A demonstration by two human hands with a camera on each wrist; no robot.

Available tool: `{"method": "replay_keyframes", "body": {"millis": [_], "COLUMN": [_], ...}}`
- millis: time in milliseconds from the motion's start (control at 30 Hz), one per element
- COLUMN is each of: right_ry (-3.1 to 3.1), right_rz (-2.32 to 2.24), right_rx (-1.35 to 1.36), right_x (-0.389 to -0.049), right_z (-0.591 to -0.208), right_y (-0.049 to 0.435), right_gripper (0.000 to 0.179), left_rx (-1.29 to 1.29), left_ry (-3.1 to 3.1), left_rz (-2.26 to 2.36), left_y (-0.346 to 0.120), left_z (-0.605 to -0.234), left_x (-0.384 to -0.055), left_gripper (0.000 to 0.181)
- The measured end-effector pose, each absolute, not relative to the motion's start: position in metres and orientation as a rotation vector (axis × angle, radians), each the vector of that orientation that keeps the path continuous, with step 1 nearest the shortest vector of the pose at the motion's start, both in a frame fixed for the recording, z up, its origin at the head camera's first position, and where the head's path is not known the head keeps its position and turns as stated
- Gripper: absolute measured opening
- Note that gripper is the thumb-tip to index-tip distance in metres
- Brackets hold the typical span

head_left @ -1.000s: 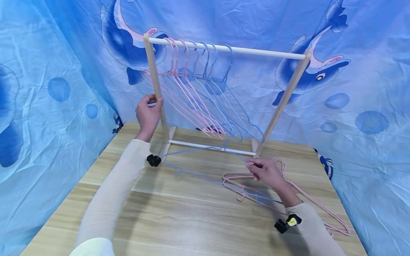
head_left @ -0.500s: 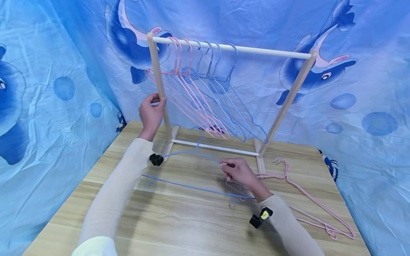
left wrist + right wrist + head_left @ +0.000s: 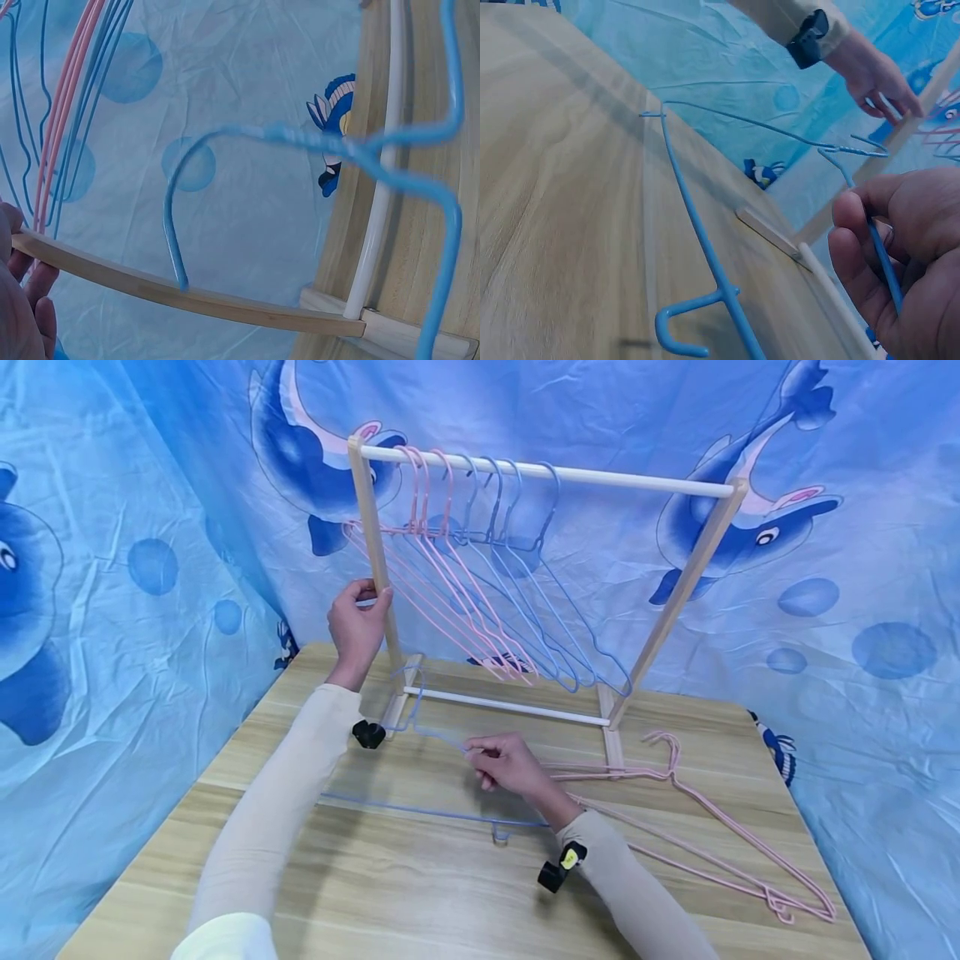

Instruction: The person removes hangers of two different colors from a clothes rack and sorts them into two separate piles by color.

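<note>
My left hand (image 3: 358,622) grips the left upright post (image 3: 367,502) of a small wooden clothes rack, thumb in front and fingers behind. My right hand (image 3: 510,767) pinches one shoulder of a blue clothes hanger (image 3: 435,812), raised in front of the rack's lower left. Its hook points up and towards the left post; the long bottom bar runs towards me, with a small notch hook (image 3: 682,304) showing in the right wrist view. In the left wrist view the hanger's hook (image 3: 171,210) looms large, overlapping the post. The left forearm hides part of the hanger.
On the rack's white top rail (image 3: 637,482) hang several pink hangers (image 3: 447,497) at the left, then several blue hangers (image 3: 556,502). Pink hangers (image 3: 672,768) lie on the wooden table at the right. A blue dolphin-print curtain (image 3: 885,760) surrounds the table.
My right hand has carried the blue hanger leftwards, away from above the pink hangers and towards the left post. My left hand has stayed on the post.
</note>
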State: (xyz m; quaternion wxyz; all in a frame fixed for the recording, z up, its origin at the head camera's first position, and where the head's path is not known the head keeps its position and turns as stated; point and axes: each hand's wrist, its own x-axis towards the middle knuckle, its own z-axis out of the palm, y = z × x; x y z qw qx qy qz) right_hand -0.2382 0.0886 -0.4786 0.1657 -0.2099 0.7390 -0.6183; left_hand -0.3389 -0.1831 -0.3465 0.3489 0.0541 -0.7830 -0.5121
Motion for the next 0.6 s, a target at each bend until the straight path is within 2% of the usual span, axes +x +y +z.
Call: {"method": "replay_keyframes", "body": {"millis": [233, 600], "right_ry": [2.110, 2.332], "right_rz": [-1.766, -1.684], "right_rx": [-0.566, -0.671], "right_x": [-0.243, -0.246], "right_z": [-0.492, -0.503], "right_y": [0.069, 0.052], "right_gripper": [0.030, 0.020], "left_rx": [0.131, 0.126], "left_ry": [-2.024, -2.018], "left_rz": [-1.323, -1.345], "left_y": [-0.184, -0.184], "left_z": [-0.348, -0.347], "left_x": [-0.339, -0.339], "left_gripper": [0.032, 0.031]}}
